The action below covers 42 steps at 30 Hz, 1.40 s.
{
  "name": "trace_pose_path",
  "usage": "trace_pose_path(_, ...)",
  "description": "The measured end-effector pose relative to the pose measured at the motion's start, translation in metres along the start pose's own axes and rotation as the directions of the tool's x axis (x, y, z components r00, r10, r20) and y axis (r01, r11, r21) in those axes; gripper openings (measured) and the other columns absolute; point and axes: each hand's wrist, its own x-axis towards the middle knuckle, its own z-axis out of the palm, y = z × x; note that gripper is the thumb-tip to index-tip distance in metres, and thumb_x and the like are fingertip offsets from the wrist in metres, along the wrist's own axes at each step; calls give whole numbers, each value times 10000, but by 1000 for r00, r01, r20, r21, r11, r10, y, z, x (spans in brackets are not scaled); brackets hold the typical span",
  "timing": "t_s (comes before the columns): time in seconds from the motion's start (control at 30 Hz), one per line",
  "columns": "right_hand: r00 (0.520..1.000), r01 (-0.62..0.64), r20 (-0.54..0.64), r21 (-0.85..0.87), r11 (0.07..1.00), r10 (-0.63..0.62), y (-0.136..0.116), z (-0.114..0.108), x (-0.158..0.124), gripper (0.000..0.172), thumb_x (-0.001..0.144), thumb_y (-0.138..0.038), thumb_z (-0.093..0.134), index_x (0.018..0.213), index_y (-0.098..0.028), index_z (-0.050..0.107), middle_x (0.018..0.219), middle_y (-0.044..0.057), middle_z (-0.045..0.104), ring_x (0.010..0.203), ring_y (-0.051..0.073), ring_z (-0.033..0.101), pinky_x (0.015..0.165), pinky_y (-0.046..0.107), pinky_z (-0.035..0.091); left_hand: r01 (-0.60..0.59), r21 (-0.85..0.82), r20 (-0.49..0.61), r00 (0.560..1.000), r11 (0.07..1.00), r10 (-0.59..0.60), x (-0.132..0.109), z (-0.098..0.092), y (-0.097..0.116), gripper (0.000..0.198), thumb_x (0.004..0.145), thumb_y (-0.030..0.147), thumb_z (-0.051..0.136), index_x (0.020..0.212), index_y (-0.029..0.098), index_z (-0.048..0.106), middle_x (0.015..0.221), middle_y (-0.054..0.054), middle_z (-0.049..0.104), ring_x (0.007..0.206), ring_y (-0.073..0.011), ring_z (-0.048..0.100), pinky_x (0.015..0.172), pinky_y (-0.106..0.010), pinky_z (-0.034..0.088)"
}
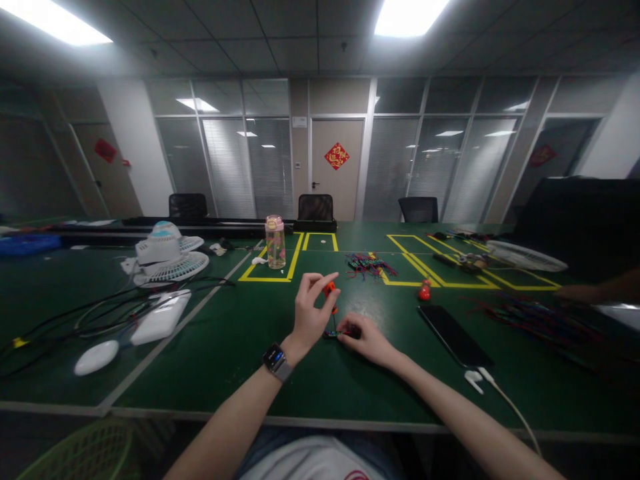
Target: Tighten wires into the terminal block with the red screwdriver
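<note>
My left hand, with a watch on the wrist, is raised a little above the green table and pinches the orange handle of a small screwdriver, which stands upright with its tip pointing down. Directly below it, my right hand rests on the table with its fingers closed on a small dark part that has coloured bits on it. The screwdriver's tip meets or nearly meets this part; I cannot tell which.
A pile of coloured wires and a second orange screwdriver lie beyond my hands. A black phone with a white cable lies to the right, a pink bottle and a white fan to the left. Another person's arm reaches in at far right.
</note>
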Motion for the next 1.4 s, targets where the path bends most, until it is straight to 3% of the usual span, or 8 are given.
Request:
trace_pose_path(0.17,1000,2,7,7,1000,-2,0,0,0,67,757,-103,643,790,-161,639,728,-3,581,674,139,528,622,239,402,23,-75,103,995,997,-15,0,0,1,361,972,176,411,1307,217,541,1094,-73,602,1010,-164,588,882,-299,484)
trace_pose_path(0.37,1000,-2,-10,20,1000,3,1,1,1,73,744,-95,649,757,-163,626,705,-16,561,662,135,521,617,235,398,-3,-5,10,1000,1000,3,0,1,-1,268,904,237,586,1166,219,636,939,-34,540,875,-148,565,799,-274,491)
trace_pose_path(0.57,1000,-6,1,14,1000,6,-1,0,0,71,750,-96,649,764,-164,635,729,-6,573,677,139,528,629,238,406,22,-68,86,996,997,-16,0,0,1,364,974,180,404,1308,223,542,1085,-74,593,998,-165,588,874,-308,491)
trace_pose_path(0.8,1000,-16,1,5,1000,16,-2,-1,0,81,745,-97,649,778,-170,642,710,-17,558,658,134,514,614,235,397,21,18,-12,1000,1000,-20,0,1,-1,271,890,261,611,1158,234,640,966,-38,526,888,-156,564,809,-295,496)
trace_pose_path(1.0,1000,-7,13,13,1000,7,-2,-2,0,67,756,-106,644,786,-165,649,730,-6,574,674,138,525,627,239,406,102,-109,124,988,989,-88,0,0,-2,354,986,204,396,1311,234,534,1096,-66,592,1019,-165,576,902,-312,470)
trace_pose_path(1.2,1000,-15,14,4,1000,15,-4,-3,0,82,752,-93,652,781,-169,643,722,-13,564,672,134,521,624,235,402,99,-38,43,994,994,-98,1,1,-3,286,907,264,588,1190,240,624,943,-28,551,865,-149,563,813,-283,484)
trace_pose_path(1.4,1000,-3,14,-5,1000,3,-3,-2,1,78,755,-99,650,790,-168,645,730,-7,577,670,137,522,631,242,409,90,-86,87,993,992,-83,0,0,-3,371,986,208,396,1334,235,523,1098,-73,606,1007,-169,585,892,-317,479)
